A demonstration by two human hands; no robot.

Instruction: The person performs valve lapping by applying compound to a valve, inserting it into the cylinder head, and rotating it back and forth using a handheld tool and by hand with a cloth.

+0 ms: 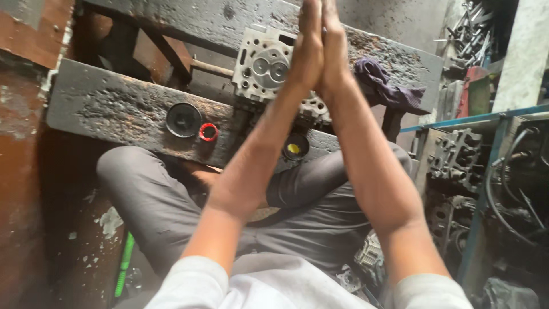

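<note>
1. Directly ahead, the left hand (307,48) and the right hand (333,48) are pressed flat together, palm to palm, fingers straight and pointing away from the body; neither hand grips anything.
2. Just behind the joined hands lies the pale grey cast-metal cylinder head (266,63), blocky, with two round valve faces side by side and small bolt holes along its edges; the hands cover its right part.
3. It rests on the scorched, pitted dark wooden workbench (114,106), whose surface looks rough and flaky, with blackened patches.
4. On the near plank sit a black round cap (183,119) and, just beside it on the right, a small red ring (209,132); a black round tin with a yellow centre (296,147) lies near the left forearm.
5. A crumpled purple cloth (386,86) lies on the bench to the right of the hands.
6. Below, the person's grey trousers (154,200) show crossed legs tucked under the bench edge.
7. Room to the right is tight: a blue metal rack (486,166) holds greasy engine parts and black hoses, while the left is bounded by a rusty brown wall (23,171).
</note>
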